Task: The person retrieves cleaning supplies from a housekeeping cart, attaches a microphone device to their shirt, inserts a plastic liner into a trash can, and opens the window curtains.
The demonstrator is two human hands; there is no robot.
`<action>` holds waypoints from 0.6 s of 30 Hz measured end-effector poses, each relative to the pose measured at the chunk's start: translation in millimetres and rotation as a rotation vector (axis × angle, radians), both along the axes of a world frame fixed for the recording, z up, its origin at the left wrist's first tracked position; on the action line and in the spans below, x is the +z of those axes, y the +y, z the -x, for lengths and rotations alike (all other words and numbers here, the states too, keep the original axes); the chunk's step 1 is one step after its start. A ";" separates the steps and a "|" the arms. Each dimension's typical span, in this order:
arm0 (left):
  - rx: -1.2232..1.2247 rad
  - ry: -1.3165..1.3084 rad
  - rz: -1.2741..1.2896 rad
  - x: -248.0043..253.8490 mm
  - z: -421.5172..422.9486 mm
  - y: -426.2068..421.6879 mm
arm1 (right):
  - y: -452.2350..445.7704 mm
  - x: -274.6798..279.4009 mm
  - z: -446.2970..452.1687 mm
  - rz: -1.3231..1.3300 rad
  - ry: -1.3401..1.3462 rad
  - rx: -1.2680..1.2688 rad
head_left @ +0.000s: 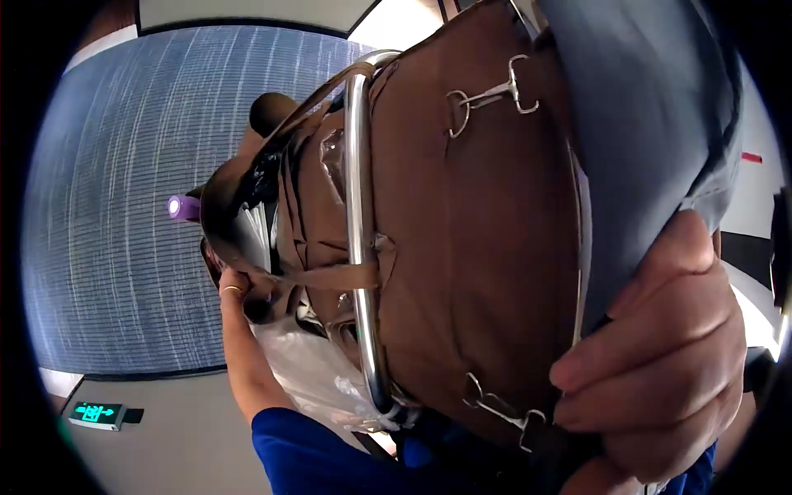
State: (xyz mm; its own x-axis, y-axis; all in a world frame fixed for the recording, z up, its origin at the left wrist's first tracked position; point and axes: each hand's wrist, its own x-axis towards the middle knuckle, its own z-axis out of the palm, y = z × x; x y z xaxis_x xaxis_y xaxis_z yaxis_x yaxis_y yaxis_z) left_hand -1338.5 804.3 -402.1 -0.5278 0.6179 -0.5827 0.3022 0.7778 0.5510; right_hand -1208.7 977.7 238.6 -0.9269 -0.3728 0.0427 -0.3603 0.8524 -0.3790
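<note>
Nearest to the camera is the R hand (660, 355), at the lower right; its fingers are curled around the edge of a grey cloth (643, 124) and grasp it. This cloth lies along the right side of a big brown bag (511, 239), which fills the middle of the view, and the fingertips come close to the bag's edge, poss. touching it. On the bag are two metal hooks, one upper (495, 95) and one lower (505, 412).

Along the bag's left side runs a shiny metal rail (356, 223), w/ a brown strap (330, 277) looped around it. Beyond the rail, approx. below the strap, is a clear plastic bag (318, 363).

Farther away is the L hand (233, 280), w/ a thin yellowish band (234, 289) at the wrist and a blue sleeve (289, 450) on the arm. It is next to brown fabric — its fingers are mostly hidden, so I cannot tell if they grasp sth. or not. Near it, a purple object w/ a whitish end (186, 208) sticks out.

Behind is a blue striped surface (124, 206), and at lower left a green-lit sign (95, 414) w/ a running figure.
</note>
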 end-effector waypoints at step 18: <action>0.759 -0.469 -0.817 217.7 -22.9 -67.9 | -11.8 -8.2 2.5 0.023 0.281 -0.162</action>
